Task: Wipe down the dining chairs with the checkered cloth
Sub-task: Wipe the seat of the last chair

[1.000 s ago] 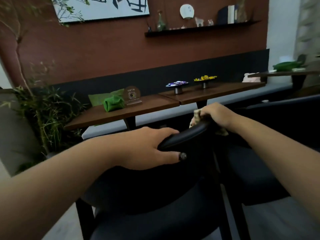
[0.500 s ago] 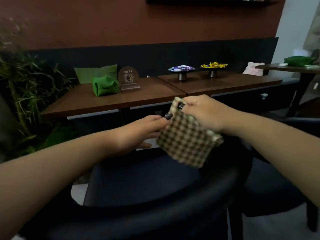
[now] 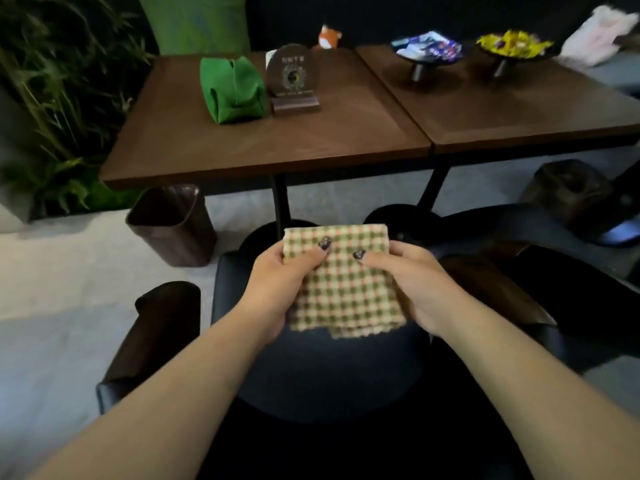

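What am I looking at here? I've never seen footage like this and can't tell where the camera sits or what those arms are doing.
No machine here: these are a person's own arms, filmed by a camera worn on the head, looking down. The left hand and right hand each hold a side of the checkered cloth, thumbs on top, above the dark chair seat. Beyond stand two wooden tables. On them: a green pouch, a small round sign and two dishes of wrapped sweets. A brown bin stands on the floor.
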A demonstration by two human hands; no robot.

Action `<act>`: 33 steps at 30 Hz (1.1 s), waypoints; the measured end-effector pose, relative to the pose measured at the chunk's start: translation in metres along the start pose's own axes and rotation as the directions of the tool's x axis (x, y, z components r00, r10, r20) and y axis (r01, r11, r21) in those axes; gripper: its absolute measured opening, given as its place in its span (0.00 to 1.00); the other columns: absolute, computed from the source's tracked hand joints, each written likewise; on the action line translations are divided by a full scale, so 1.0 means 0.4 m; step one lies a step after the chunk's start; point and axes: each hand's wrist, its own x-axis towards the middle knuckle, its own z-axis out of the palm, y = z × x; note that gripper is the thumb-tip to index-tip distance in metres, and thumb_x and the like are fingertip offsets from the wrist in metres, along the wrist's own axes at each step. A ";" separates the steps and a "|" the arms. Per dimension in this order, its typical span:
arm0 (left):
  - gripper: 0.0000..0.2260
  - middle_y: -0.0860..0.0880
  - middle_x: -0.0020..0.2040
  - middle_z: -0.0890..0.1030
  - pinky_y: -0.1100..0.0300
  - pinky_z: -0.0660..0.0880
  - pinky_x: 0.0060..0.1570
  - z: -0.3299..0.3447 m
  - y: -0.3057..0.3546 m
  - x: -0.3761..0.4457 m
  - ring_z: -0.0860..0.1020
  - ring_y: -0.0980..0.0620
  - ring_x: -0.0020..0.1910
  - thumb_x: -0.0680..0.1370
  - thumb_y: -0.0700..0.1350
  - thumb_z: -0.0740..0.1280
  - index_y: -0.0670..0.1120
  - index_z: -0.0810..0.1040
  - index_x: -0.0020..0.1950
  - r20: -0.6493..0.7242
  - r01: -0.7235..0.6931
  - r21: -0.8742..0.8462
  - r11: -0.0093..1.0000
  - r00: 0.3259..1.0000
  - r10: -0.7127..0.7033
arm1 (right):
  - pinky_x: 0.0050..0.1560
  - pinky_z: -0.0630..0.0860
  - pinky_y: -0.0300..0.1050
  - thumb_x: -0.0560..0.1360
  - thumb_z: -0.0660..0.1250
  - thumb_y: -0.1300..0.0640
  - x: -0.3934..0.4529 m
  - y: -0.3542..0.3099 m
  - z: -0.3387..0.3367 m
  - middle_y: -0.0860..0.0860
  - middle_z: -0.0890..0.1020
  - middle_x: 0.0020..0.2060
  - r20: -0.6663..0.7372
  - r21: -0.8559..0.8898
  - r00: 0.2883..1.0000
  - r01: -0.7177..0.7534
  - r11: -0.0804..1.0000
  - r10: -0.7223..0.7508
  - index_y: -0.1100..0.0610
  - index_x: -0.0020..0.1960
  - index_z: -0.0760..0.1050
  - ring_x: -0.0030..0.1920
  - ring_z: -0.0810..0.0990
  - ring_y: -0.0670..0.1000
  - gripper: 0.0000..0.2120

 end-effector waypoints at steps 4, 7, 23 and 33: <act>0.05 0.58 0.41 0.85 0.66 0.77 0.30 -0.006 -0.026 0.017 0.83 0.59 0.39 0.78 0.52 0.69 0.52 0.79 0.49 -0.149 0.048 0.117 0.992 0.988 -0.030 | 0.39 0.80 0.44 0.74 0.70 0.61 0.017 0.048 0.009 0.51 0.86 0.47 0.010 0.057 0.994 -0.108 0.993 0.107 0.54 0.53 0.80 0.47 0.85 0.51 0.09; 0.05 0.56 0.40 0.84 0.69 0.74 0.28 0.001 -0.043 0.009 0.82 0.63 0.37 0.79 0.53 0.68 0.53 0.79 0.47 -0.140 0.096 0.172 0.980 0.988 -0.072 | 0.42 0.81 0.46 0.71 0.73 0.59 0.011 0.073 0.022 0.51 0.85 0.48 0.022 0.052 0.971 -0.240 0.969 0.240 0.55 0.56 0.78 0.48 0.85 0.51 0.14; 0.03 0.52 0.42 0.86 0.66 0.77 0.37 -0.032 -0.094 0.039 0.84 0.57 0.41 0.80 0.44 0.67 0.48 0.80 0.50 -0.226 0.250 0.120 0.961 0.949 -0.219 | 0.30 0.79 0.44 0.77 0.63 0.60 0.028 0.091 0.008 0.54 0.86 0.43 -0.079 0.167 0.888 -0.436 0.884 0.453 0.56 0.53 0.79 0.41 0.85 0.55 0.08; 0.10 0.51 0.44 0.85 0.65 0.77 0.36 -0.147 -0.057 0.107 0.84 0.53 0.45 0.79 0.35 0.65 0.50 0.74 0.55 -0.360 0.318 0.051 0.947 0.890 -0.279 | 0.43 0.79 0.50 0.77 0.64 0.59 0.148 0.109 0.028 0.54 0.86 0.41 -0.272 0.154 0.812 -0.494 0.856 0.517 0.53 0.49 0.79 0.41 0.85 0.57 0.05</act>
